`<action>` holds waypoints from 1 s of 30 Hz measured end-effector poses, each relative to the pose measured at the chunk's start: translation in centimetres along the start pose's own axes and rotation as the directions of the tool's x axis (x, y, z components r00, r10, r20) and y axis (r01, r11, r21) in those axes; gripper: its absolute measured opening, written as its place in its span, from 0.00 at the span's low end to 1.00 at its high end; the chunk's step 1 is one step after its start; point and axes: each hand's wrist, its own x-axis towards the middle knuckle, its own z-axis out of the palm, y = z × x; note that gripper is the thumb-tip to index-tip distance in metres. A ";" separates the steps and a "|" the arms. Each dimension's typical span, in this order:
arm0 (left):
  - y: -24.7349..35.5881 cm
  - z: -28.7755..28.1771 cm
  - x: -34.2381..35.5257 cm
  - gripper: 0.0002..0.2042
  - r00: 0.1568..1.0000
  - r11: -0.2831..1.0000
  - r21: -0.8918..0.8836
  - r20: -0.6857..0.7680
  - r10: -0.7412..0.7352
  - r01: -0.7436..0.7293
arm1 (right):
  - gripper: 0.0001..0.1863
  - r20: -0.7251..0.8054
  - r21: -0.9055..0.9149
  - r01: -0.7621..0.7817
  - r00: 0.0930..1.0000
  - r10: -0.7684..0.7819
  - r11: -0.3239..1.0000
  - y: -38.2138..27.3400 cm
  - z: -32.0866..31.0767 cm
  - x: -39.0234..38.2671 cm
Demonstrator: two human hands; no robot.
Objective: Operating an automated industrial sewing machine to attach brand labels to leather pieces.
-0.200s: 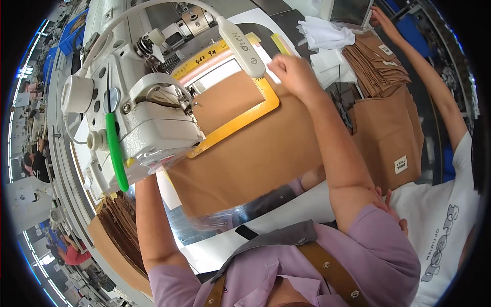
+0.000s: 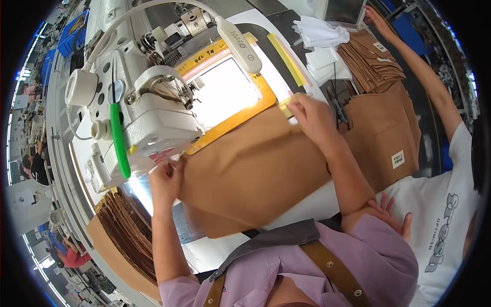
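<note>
A large brown fabric piece hangs slack between my two hands, in front of a white sewing machine. My left hand is closed on its left corner, just below the machine head. My right hand is closed at its upper right edge, the fingertips partly hidden. Beyond the fabric lies a yellow clamp frame, with a bright white surface showing through its opening. The fabric's far edge lies close along the frame's near side.
A green-handled tool is on the machine. Brown pieces are stacked at left; more brown fabric lies at right beside dark scissors and white cloth. A co-worker in a white shirt stands close at right, one hand near my arm.
The brown fabric has come out of the yellow frame toward me, uncovering the white surface. My left hand has emerged from under the machine head; my right hand has moved nearer and rightward.
</note>
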 end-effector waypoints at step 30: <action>-9.0 8.9 -26.4 0.22 0.905 0.944 0.244 -0.307 0.293 -0.223 | 0.39 -0.037 -0.247 0.367 0.921 -0.387 0.897 -1.8 3.9 -7.2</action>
